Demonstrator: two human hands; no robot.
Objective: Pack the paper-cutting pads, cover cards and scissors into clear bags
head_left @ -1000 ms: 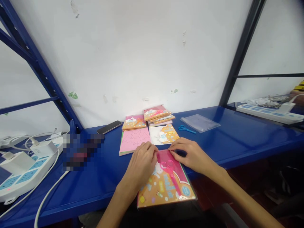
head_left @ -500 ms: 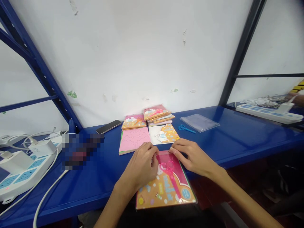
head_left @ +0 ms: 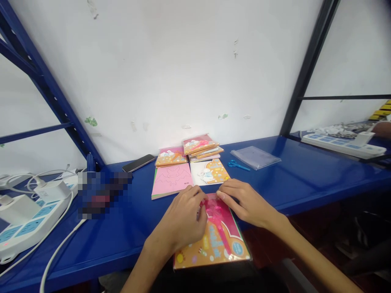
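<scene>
A clear-wrapped orange and pink booklet pack (head_left: pixel 210 244) lies at the table's front edge, partly overhanging it. Pink scissors (head_left: pixel 220 228) show on its face under the film. My left hand (head_left: pixel 187 215) has its fingers curled on the pack's far left part, with the fingertips partly hidden. My right hand (head_left: pixel 242 201) pinches the far edge near its right corner. Just beyond lie a stack of pink sheets (head_left: pixel 171 179) and a white and orange rabbit card (head_left: pixel 212 171).
Behind are stacked wrapped packs (head_left: pixel 201 145), blue scissors (head_left: pixel 238 165) and a clear plastic sleeve stack (head_left: pixel 255 157). A phone (head_left: pixel 139 162) lies back left. White power strips (head_left: pixel 33 219) with cables stand left, another at far right. A blue rack post rises at left.
My left hand has shifted slightly right and now covers a little more of the pack's top and the scissors' handles. My right hand stays at the far edge.
</scene>
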